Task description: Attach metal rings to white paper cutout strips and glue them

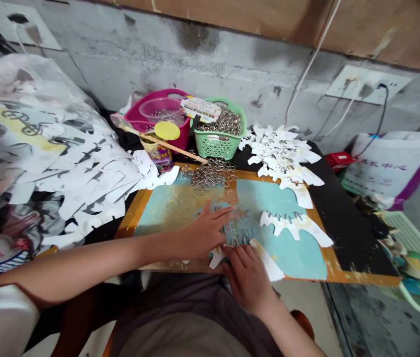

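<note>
At the table's near edge, my right hand (247, 270) has its fingers bent together over a jagged white paper cutout (270, 262), holding it down. Small metal rings (240, 241) stand up along the cutout's far edge, partly hidden by the fingers. My left hand (210, 228) is just left of them, fingers stretched out and spread above the blue work surface, its fingertips slightly blurred. Whether its lower fingers touch the cutout I cannot tell. A similar cutout with metal rings (293, 225) lies to the right. Loose metal rings (211, 173) are heaped beyond my left hand.
A pink basket (183, 134) and a green basket (215, 145) of metal rings stand against the wall. Before them is a can (160, 154) with a wooden stick (180, 148) across it. White cutouts pile up left (83, 168) and right (280, 151).
</note>
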Demonstrator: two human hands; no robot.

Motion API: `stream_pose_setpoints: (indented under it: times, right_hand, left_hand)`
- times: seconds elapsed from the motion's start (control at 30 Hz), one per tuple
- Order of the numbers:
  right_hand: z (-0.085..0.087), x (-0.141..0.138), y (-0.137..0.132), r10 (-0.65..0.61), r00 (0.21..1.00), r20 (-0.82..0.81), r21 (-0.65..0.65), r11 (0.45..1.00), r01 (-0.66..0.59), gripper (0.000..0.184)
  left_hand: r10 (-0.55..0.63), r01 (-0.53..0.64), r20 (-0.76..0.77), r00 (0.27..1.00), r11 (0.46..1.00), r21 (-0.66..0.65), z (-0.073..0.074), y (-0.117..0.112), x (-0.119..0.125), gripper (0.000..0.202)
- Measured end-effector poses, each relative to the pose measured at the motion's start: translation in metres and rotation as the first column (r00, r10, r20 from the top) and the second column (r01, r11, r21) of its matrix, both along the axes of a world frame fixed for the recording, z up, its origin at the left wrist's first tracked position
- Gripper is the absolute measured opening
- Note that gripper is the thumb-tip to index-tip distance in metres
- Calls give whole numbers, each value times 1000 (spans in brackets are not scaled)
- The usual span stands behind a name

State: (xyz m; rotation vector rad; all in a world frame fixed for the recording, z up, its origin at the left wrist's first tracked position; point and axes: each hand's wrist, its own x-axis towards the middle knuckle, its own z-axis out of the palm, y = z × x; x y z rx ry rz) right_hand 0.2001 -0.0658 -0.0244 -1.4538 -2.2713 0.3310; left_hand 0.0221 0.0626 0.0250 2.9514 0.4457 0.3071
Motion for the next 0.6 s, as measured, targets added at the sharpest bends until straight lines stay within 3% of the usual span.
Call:
stream_pose_setpoints:
  times: [0.13, 0.27, 0.33, 0.43, 0.6]
  right_hand:
    - [1, -1, 0, -23, 999, -33, -8, 1000, 23, 35]
    - [2, -1, 0, -21, 1000, -21, -14, 1000, 21, 36]
    - [2, -1, 0, -16, 1000, -16, -16, 1000, 16, 37]
    - [2, 0, 0, -1, 1000, -9, -2, 1000, 1, 44]
    - [1, 0, 0, 17, 1000, -10, 14, 1000, -17, 45]
  left_hand:
    - [-71, 59, 121, 990, 993, 98, -3, -4, -3, 17]
    - [-182, 82, 295, 938, 943, 322, -20, -24, -18, 17]
    - [-142, 28, 292, 946, 932, 362, -28, -35, -25, 18]
    - [-7, -87, 300, 954, 950, 298, -35, -45, -31, 23]
    - [106, -180, 327, 939, 962, 205, -34, -46, -30, 17]
